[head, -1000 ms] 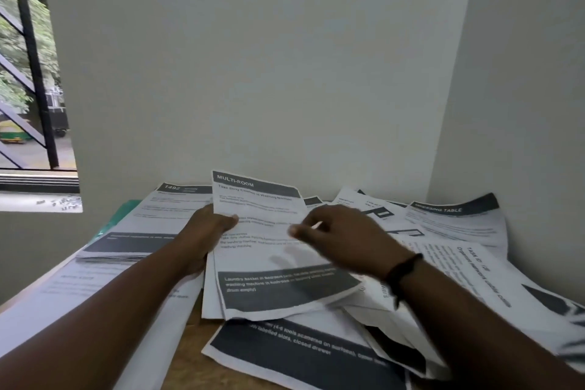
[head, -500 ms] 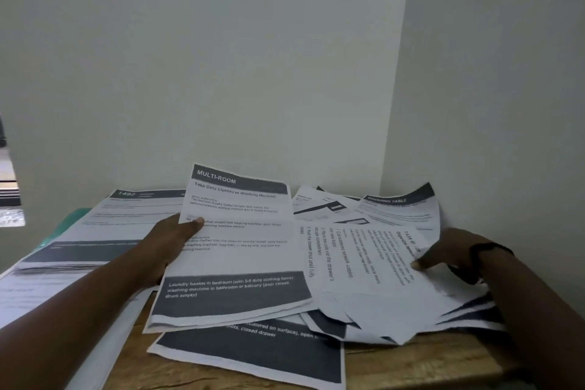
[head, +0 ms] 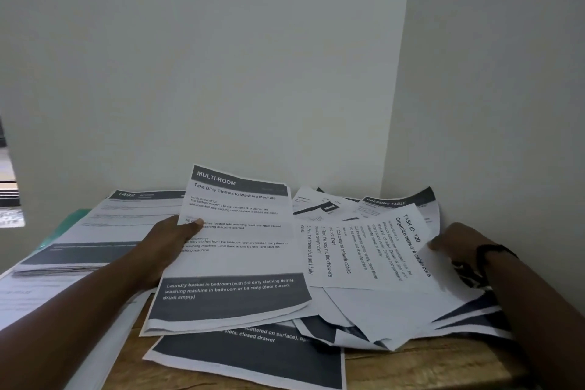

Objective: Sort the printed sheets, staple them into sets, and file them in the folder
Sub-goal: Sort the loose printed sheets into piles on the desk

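Observation:
Printed sheets cover a wooden table [head: 421, 364] in a room corner. My left hand [head: 167, 244] holds the "MULTI-ROOM" sheet [head: 237, 263] by its left edge, thumb on top, raising it slightly over the pile. My right hand [head: 456, 242] pinches the far edge of the "TASK ID 120" sheet [head: 370, 250], which lies turned sideways on a loose heap of sheets [head: 395, 320]. A neater stack headed "1492" [head: 104, 231] lies at the left. Under that stack a green folder [head: 68, 225] shows only its edge.
Walls close the table at the back and right. A "DRESSING TABLE" sheet [head: 395, 203] leans in the corner. Another sheet with a dark band [head: 253, 358] lies near the front edge. A window opening [head: 9, 187] is at far left.
My right hand left the middle sheet and moved right to the edge of the "TASK ID 120" sheet. The view swung right, so the window has nearly left the frame.

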Action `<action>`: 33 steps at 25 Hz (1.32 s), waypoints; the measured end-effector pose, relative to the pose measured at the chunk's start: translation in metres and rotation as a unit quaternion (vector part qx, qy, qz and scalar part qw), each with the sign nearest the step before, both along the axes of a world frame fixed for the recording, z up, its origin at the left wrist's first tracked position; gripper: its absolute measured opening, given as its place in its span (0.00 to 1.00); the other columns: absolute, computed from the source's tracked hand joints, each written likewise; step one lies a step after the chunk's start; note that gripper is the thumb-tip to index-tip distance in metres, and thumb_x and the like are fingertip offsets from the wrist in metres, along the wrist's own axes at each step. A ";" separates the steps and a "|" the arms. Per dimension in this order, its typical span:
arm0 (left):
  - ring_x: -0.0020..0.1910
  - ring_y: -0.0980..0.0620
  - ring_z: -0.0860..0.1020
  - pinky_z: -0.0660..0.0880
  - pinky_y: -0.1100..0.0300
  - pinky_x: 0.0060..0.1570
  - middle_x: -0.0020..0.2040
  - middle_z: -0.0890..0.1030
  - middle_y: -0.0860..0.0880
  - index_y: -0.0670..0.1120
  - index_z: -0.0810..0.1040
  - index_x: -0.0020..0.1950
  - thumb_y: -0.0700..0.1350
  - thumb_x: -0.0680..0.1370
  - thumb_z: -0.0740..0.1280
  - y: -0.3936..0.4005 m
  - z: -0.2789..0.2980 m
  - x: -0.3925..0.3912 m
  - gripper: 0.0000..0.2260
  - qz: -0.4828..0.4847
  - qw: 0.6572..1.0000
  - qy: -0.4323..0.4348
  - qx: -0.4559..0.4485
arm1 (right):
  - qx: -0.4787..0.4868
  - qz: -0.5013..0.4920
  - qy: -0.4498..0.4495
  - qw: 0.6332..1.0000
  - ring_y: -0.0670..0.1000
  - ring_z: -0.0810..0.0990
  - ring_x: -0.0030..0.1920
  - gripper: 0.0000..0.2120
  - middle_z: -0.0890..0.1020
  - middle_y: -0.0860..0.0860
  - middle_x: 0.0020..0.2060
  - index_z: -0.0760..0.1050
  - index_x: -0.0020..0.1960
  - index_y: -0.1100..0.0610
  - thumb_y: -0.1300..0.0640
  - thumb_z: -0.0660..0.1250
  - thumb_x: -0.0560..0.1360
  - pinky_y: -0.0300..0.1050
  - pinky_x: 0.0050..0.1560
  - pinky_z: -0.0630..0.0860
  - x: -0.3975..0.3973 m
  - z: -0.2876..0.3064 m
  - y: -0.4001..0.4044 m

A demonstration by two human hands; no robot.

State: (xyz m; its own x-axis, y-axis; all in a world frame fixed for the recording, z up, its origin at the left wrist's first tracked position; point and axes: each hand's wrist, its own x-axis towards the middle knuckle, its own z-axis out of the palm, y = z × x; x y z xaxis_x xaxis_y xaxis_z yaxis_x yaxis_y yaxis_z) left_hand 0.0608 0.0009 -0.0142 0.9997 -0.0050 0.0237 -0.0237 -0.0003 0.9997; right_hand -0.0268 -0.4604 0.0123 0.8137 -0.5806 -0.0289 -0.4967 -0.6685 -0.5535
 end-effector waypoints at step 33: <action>0.51 0.41 0.83 0.79 0.43 0.54 0.52 0.85 0.43 0.47 0.80 0.59 0.59 0.82 0.56 0.030 0.017 0.001 0.21 -0.057 0.997 0.016 -0.054 | -0.177 0.340 -0.147 0.912 0.47 0.76 0.55 0.15 0.77 0.38 0.47 0.73 0.52 0.42 0.61 0.56 0.77 0.50 0.60 0.64 0.180 0.048 0.278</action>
State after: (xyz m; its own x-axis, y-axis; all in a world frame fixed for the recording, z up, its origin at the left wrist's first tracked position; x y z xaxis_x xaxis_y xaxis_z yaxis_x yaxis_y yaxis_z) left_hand 0.0615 0.0312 0.0031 0.9931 -0.1171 -0.0021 0.0149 0.1085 0.9940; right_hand 0.1530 -0.1828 0.0607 0.9315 0.1305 0.3394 0.2342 -0.9294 -0.2853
